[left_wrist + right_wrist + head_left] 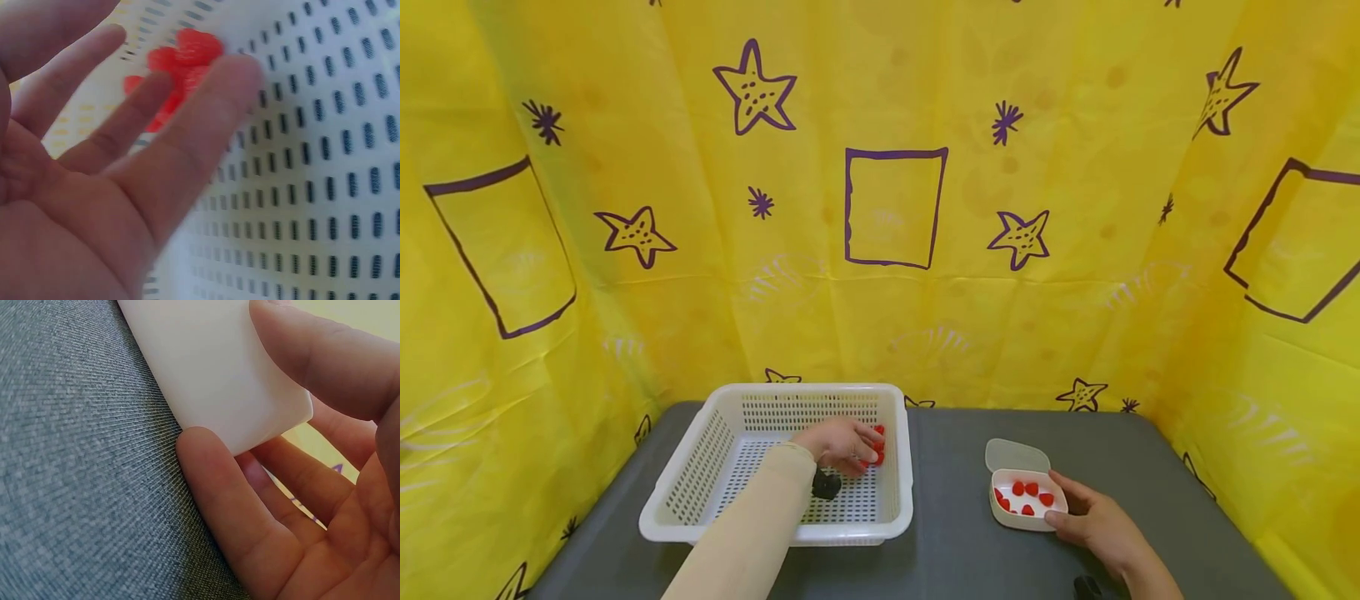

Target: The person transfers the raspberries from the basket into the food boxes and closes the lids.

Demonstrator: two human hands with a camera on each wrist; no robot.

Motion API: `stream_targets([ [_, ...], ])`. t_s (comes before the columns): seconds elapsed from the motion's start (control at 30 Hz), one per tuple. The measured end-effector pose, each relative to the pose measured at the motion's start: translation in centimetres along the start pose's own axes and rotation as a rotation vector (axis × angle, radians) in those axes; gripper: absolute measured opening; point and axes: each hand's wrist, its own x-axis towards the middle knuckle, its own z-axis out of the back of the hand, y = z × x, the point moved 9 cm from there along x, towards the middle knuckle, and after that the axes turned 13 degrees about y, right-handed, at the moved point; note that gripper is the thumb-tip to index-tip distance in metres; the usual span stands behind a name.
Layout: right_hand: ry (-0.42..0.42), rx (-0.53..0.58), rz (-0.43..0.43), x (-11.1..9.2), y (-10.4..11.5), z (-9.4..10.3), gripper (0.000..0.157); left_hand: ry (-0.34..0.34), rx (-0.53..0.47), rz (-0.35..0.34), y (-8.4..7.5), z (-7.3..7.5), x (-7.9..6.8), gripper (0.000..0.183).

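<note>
a left hand [841, 443], relaxed and empty, hovers by red pieces [199, 47] in the white basket [850, 531], while the right hand [1097, 523] grips the lidded box [1024, 522], seemingly steadying it on the table [955, 508].

The person's left arm [737, 533], covered by a cream sleeve [760, 508], stretches forward from the lower edge of the head view and slants to the right; the left hand [838, 443] is palm down, its fingers [72, 78] spread apart and slightly bent, pinching nothing; the right forearm [1150, 575], bare where visible, slants forward and to the left; the right hand [1097, 521] is in a light grip, thumb [1063, 525] on the near side, forefinger [1067, 486] on the far side.
</note>
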Motion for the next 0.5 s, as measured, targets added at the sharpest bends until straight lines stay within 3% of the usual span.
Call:
stream_targets([
  [0.23,-0.009,-0.010,-0.005,0.2,0.0,0.2,0.081,-0.043,0.081,-0.010,0.4,0.4,0.2,0.033],
  [0.5,-0.020,-0.017,-0.023,0.0,-0.1,0.2,0.081,-0.087,0.233,0.050,1.2,0.9,0.3,0.011],
])
